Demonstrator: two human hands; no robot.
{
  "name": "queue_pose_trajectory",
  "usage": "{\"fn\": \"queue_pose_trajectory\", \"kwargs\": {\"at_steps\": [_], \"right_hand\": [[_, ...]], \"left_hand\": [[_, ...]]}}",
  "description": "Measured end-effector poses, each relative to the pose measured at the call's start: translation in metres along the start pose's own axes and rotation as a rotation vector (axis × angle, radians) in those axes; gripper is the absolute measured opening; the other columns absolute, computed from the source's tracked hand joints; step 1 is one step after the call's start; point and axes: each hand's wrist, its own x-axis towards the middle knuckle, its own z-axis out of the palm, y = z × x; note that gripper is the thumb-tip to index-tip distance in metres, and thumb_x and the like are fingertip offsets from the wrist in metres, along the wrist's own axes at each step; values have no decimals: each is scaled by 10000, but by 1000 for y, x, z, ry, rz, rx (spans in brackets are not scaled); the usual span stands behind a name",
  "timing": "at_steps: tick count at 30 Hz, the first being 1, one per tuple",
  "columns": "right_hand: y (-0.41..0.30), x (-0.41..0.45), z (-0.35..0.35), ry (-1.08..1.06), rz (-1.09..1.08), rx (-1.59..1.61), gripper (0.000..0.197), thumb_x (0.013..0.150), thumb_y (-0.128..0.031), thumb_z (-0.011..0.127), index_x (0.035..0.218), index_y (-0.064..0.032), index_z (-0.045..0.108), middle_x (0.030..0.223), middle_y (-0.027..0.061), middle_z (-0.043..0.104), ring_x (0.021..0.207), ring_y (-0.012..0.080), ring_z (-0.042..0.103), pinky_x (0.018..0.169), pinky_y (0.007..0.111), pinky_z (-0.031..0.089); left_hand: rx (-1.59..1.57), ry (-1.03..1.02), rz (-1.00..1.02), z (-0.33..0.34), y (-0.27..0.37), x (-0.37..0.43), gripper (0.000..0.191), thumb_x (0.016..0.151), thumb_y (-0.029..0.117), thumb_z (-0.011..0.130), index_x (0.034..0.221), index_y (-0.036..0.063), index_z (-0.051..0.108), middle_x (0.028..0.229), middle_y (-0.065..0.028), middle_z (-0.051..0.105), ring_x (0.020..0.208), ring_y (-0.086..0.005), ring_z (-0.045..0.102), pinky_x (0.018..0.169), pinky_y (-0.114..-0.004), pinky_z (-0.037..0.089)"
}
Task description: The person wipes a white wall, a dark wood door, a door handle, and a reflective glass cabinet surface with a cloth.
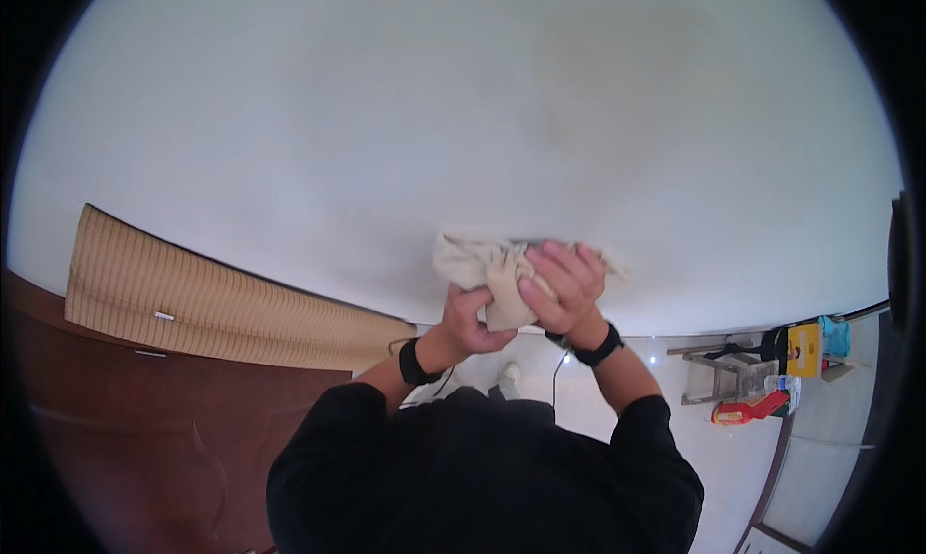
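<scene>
Both my hands are together at the middle of the view, close against a broad white wall (405,120). Between them is a bunched cream cloth (463,261), creased and slightly blurred. My left hand (474,322) grips its lower left side, with the thumb across the hanging fold. Over the cloth's right side lies my right hand (568,283), fingers curled onto it. A narrow dark grey strip shows at the cloth's top edge; what it belongs to is hidden. Each wrist wears a black band.
At left, a striped beige fabric strip (239,293) runs along the wall beside a reddish-brown surface (145,438). A worn wooden stool (716,377) stands at right, near a yellow box (803,350) and a red packet (749,409). Dark cords hang near my body above the pale floor (589,402).
</scene>
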Motion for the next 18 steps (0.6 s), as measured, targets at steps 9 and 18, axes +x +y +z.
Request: {"fn": "queue_pose_trajectory", "kwargs": {"at_steps": [9,18], "right_hand": [[13,50,8,227,2,-192,291,795,-321,542,1040,-202,440,1044,37,556,985,215,507,927,400,292],[2,-92,28,26,76,-186,342,762,-288,570,1026,-155,396,1084,87,488,1051,286,444,949,511,237]], "left_hand": [[55,76,163,-13,15,76,490,579,140,674,1010,20,476,947,-161,537,842,-326,533,711,-398,445],[-57,-20,-55,34,-24,-24,450,561,154,715,944,77,491,861,-150,530,735,-326,549,578,-385,461]]}}
